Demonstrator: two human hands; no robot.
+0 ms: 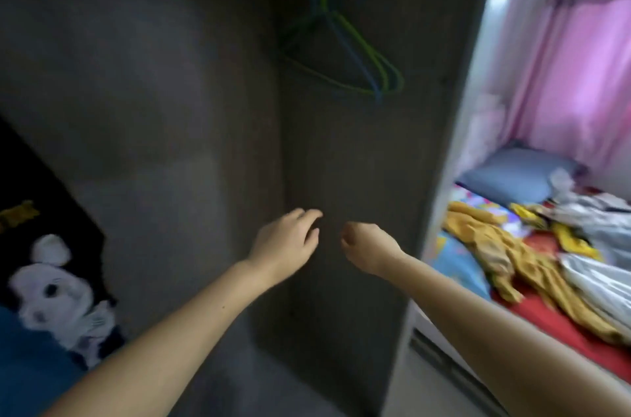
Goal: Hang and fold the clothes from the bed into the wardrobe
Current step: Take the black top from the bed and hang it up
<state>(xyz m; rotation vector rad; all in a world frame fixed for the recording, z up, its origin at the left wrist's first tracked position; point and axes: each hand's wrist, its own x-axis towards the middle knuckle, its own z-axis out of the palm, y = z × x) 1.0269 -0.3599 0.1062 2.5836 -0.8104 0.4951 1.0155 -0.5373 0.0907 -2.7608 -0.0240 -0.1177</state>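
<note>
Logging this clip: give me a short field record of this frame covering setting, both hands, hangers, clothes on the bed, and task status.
setting: open dark wardrobe, bed to its right
left hand: empty, fingers relaxed, reaching into the wardrobe
right hand: fingers curled, holding nothing visible
hangers: green and blue, empty, hanging at the upper right inside the wardrobe
clothes: mustard garment and pale garments lie unfolded on the bed
other: dark cartoon-mouse fabric at lower left
status: no garment on the visible hangers

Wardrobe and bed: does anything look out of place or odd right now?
Nothing damaged or spilled. The hangers hang bare at the wardrobe's top right, and the clothes still lie in a crumpled heap on the bed. Both hands hold nothing; that fits an unfinished job.
</note>
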